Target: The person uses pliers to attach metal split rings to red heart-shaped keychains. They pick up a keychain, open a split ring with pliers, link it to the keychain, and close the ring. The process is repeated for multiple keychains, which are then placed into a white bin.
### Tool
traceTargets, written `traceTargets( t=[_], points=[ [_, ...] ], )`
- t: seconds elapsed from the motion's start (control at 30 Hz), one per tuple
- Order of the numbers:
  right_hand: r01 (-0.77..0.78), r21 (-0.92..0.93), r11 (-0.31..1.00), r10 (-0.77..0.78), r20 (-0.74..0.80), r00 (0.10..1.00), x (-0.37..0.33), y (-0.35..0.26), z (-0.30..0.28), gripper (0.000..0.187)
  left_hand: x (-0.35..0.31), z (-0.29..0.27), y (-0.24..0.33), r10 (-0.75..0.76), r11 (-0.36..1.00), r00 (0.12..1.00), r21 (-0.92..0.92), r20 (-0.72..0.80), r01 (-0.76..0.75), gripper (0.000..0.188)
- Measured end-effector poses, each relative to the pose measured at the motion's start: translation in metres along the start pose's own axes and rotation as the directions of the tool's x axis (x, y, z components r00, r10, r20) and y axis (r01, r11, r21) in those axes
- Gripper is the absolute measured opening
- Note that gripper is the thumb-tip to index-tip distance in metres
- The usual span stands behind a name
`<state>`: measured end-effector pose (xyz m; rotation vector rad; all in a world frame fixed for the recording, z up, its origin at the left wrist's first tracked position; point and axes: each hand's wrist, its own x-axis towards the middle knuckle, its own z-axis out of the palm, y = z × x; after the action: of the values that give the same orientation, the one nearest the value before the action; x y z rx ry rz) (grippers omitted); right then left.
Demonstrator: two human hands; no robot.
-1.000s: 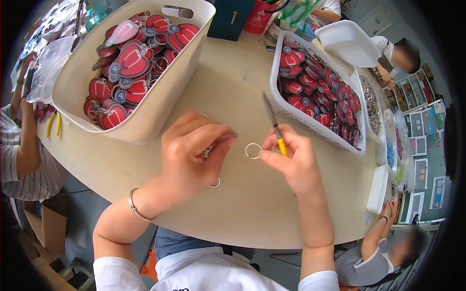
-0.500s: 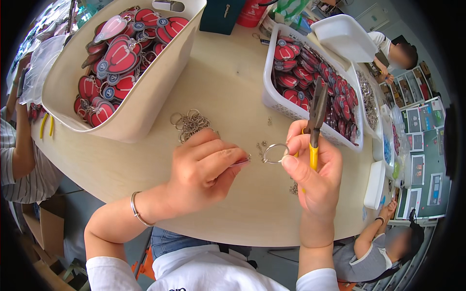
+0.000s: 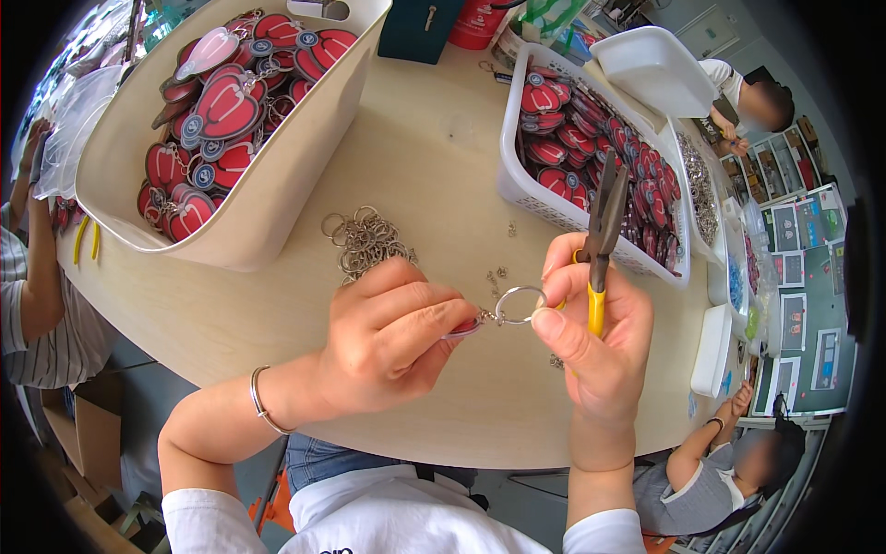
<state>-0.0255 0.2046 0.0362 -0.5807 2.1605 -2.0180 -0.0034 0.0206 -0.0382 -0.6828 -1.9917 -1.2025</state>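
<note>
gleaming silver, a round ring (image 3: pixel 519 289)

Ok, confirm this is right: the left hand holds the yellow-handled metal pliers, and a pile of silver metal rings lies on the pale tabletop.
Wrong hand: the head view shows the right hand holding the pliers; the ring pile does lie on the tabletop.

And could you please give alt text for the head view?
A person's left grip pinches a red charm, its chain touching a metal ring in the right grip, which also holds yellow-handled pliers. On the table are a pile of rings and a cream bin and white basket of red charms.
</note>
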Motion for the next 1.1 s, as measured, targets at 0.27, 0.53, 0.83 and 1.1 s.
traceTargets(
  t=[0.27,0.53,0.83,1.1],
  points=[
    [0.003,0.017,1.0,-0.003,-0.006,1.0,0.0,0.0,0.0,0.011,0.0,-0.001,0.001,0.0,1.0,1.0,0.013,-0.003,0.0,0.025],
    [-0.011,-0.021,1.0,0.011,-0.012,1.0,-0.001,-0.003,-0.001,0.011,0.002,-0.001,0.002,0.0,1.0,1.0,-0.001,-0.018,0.0,0.025],
    [0.109,-0.491,0.864,-0.1,0.045,0.994,-0.011,-0.018,-0.009,0.022,0.008,-0.015,0.0,0.136,0.984,0.989,0.12,-0.052,-0.129,0.032],
    [0.314,-0.767,0.56,-0.203,0.24,0.949,-0.033,-0.005,-0.012,0.029,0.007,-0.027,0.004,0.282,0.917,0.96,0.294,0.001,-0.269,0.033]
  ],
)
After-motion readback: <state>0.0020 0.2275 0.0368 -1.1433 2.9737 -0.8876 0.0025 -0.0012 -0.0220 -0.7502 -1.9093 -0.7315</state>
